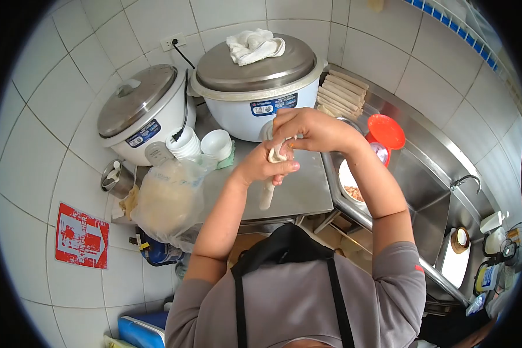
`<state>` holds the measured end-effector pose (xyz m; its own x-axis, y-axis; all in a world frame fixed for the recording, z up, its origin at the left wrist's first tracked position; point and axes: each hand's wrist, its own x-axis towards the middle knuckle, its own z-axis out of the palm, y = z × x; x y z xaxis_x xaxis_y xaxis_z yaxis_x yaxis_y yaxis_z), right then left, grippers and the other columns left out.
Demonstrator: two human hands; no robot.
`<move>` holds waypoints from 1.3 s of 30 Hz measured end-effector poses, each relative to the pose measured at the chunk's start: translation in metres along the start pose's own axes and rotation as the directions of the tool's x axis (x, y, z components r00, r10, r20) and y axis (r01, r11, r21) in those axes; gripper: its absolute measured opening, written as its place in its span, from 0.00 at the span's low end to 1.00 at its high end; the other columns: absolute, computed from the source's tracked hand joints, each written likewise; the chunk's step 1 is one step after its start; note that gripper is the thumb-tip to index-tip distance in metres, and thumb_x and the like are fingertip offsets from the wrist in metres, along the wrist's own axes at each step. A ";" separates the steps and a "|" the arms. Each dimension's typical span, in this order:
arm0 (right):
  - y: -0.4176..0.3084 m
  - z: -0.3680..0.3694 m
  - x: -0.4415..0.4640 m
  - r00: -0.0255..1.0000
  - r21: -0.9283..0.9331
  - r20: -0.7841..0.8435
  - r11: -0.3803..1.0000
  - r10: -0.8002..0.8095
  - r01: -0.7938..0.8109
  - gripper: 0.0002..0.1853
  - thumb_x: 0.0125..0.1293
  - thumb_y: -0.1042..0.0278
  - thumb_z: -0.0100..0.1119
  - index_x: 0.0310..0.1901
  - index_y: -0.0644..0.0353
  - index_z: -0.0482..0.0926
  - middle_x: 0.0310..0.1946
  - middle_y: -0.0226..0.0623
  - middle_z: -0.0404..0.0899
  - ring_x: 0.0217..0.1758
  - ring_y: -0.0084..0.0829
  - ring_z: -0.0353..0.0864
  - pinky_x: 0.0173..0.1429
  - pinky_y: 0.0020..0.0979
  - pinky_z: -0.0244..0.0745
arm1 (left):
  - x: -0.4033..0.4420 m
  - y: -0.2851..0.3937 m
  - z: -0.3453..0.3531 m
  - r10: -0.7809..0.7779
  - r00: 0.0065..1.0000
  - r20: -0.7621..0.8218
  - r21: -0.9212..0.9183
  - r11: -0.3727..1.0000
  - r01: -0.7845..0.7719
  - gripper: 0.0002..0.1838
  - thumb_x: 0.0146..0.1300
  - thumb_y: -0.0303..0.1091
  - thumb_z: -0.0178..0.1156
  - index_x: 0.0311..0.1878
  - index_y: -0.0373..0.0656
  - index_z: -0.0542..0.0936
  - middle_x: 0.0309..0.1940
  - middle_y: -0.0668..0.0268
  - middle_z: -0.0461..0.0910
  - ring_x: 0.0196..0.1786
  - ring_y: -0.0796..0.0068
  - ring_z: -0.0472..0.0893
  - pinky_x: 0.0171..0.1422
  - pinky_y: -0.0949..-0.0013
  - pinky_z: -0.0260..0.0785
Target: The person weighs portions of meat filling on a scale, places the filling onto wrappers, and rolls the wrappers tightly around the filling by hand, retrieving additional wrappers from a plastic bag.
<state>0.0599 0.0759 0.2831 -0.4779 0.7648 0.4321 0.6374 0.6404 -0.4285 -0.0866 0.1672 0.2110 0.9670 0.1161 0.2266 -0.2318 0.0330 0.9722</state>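
Note:
My left hand [265,165] is wrapped round a long pale wrapped roll [266,198]. The lower end of the roll hangs below the fist, over the steel counter [298,180]. Its upper end shows as a loose, folded flap of wrapper between my hands. My right hand [307,129] is just above, with its fingers pinched at that flap. What lies inside the wrapper is hard to make out. To the right, partly behind my right forearm, a white container [346,178] holds brown chopped filling [354,192]. Similar pale rolls [343,93] lie stacked at the back.
Two large rice cookers [238,110] stand at the back; a white cloth [253,46] lies on one lid. Stacked white bowls [184,145] and a plastic bag of pale round sheets [171,194] are at left. A red lid [387,131], sink [423,191] and faucet [467,181] are right.

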 end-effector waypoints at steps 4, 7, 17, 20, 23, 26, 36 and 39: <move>-0.007 0.002 0.005 0.992 -0.053 0.126 0.998 -0.018 0.025 0.16 0.47 0.84 0.59 0.40 0.61 0.81 0.28 0.33 0.74 0.36 0.34 0.69 0.41 0.32 0.68 | -0.009 -0.002 -0.010 -0.050 0.998 -0.036 -0.044 0.998 0.049 0.11 0.53 0.27 0.61 0.20 0.42 0.69 0.09 0.70 0.66 0.10 0.82 0.66 0.15 0.75 0.60; -0.012 0.003 0.015 0.988 -0.068 0.154 0.997 -0.030 0.041 0.11 0.46 0.84 0.59 0.32 0.61 0.81 0.23 0.30 0.72 0.35 0.33 0.68 0.39 0.31 0.66 | -0.007 -0.008 -0.018 -0.009 0.999 -0.037 -0.013 1.000 0.008 0.11 0.54 0.28 0.62 0.21 0.42 0.70 0.12 0.71 0.68 0.12 0.83 0.67 0.16 0.76 0.60; 0.004 0.020 0.049 0.985 -0.488 0.167 0.871 0.039 0.048 0.03 0.42 0.73 0.60 0.19 0.57 0.75 0.22 0.28 0.73 0.36 0.32 0.71 0.40 0.31 0.66 | -0.005 -0.007 -0.008 0.004 0.969 -0.246 0.022 1.000 0.001 0.09 0.54 0.24 0.59 0.23 0.42 0.69 0.09 0.73 0.64 0.10 0.84 0.63 0.15 0.78 0.55; 0.009 0.034 0.050 0.997 -0.586 0.071 0.810 0.026 0.021 0.02 0.42 0.72 0.59 0.20 0.57 0.76 0.24 0.30 0.76 0.37 0.34 0.73 0.42 0.32 0.67 | -0.005 -0.017 -0.015 0.032 0.946 -0.323 0.045 0.999 -0.019 0.08 0.52 0.24 0.60 0.24 0.41 0.70 0.11 0.73 0.67 0.11 0.84 0.64 0.15 0.78 0.56; 0.002 0.028 0.046 0.976 -0.415 -0.044 0.885 0.212 -0.211 0.04 0.45 0.71 0.62 0.24 0.58 0.77 0.29 0.31 0.75 0.39 0.33 0.71 0.45 0.32 0.66 | -0.004 -0.020 -0.030 0.109 0.926 -0.361 0.077 0.993 -0.087 0.05 0.50 0.22 0.58 0.24 0.40 0.72 0.13 0.72 0.70 0.12 0.83 0.66 0.16 0.78 0.57; -0.002 0.026 0.030 0.978 -0.220 -0.166 0.962 0.128 -0.164 0.09 0.48 0.66 0.65 0.31 0.57 0.80 0.34 0.31 0.74 0.41 0.34 0.68 0.48 0.32 0.65 | -0.002 -0.004 -0.023 0.186 0.853 -0.487 0.103 0.982 -0.155 0.03 0.47 0.20 0.54 0.25 0.39 0.72 0.16 0.71 0.71 0.14 0.84 0.68 0.17 0.78 0.58; -0.009 0.038 0.015 0.885 -0.265 -0.466 0.955 -0.002 -0.137 0.20 0.43 0.51 0.70 0.38 0.50 0.83 0.45 0.30 0.71 0.51 0.35 0.63 0.57 0.37 0.56 | -0.010 0.018 -0.011 0.323 0.757 -0.568 0.207 0.946 -0.248 0.11 0.54 0.25 0.62 0.22 0.41 0.70 0.15 0.72 0.69 0.15 0.86 0.66 0.17 0.81 0.54; -0.006 0.033 0.014 0.870 -0.339 -0.490 0.930 -0.049 -0.139 0.22 0.41 0.49 0.71 0.39 0.48 0.83 0.47 0.30 0.71 0.57 0.38 0.61 0.59 0.39 0.55 | -0.013 0.018 -0.013 0.350 0.786 -0.510 0.160 0.936 -0.312 0.13 0.55 0.28 0.64 0.21 0.42 0.69 0.14 0.72 0.69 0.13 0.87 0.65 0.17 0.82 0.54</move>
<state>0.0294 0.0846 0.2653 -0.1510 0.5994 0.7861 0.8644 0.4659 -0.1892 -0.1045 0.1795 0.2248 0.6254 0.6088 0.4880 -0.5023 -0.1645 0.8489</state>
